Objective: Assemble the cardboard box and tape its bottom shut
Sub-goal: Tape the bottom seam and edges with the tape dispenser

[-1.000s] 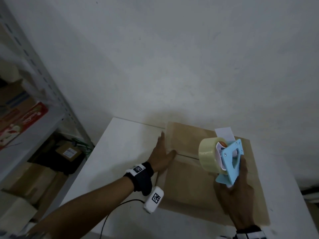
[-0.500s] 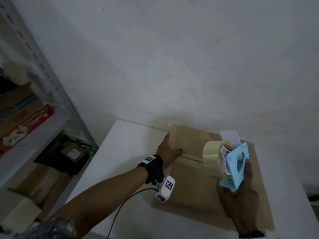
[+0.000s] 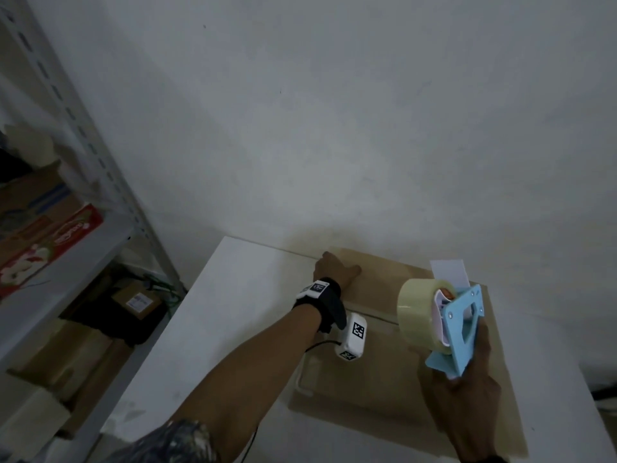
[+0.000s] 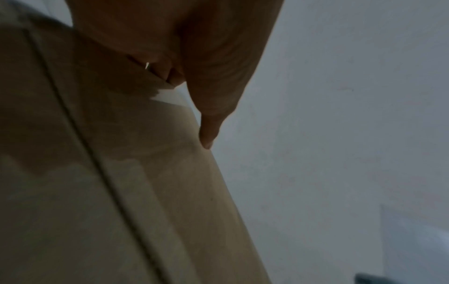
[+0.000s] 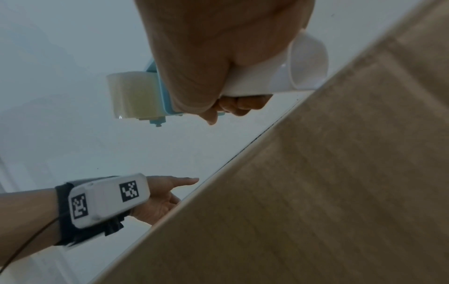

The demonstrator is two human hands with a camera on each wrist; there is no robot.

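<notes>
A brown cardboard box [image 3: 384, 379] lies on the white table [image 3: 233, 312], its flaps folded flat with a seam [image 3: 370, 314] across the top. My left hand [image 3: 334, 270] rests on the box's far left corner with the thumb on top; in the left wrist view a straight finger [image 4: 206, 134] lies along the box [image 4: 121, 192] edge. My right hand [image 3: 467, 406] grips the handle of a blue tape dispenser [image 3: 457, 325], which carries a clear tape roll [image 3: 414, 309] and hangs above the box's right half. The right wrist view shows the dispenser [image 5: 136, 94] above the box [image 5: 316, 192].
A plain white wall stands right behind the table. On the left is a metal shelf rack [image 3: 50, 262] holding cartons, with more boxes [image 3: 137, 300] on the floor beneath. Bare tabletop lies left of the box.
My left hand has slid away along the box's left edge to its far corner. The right hand still holds the dispenser above the box, little moved.
</notes>
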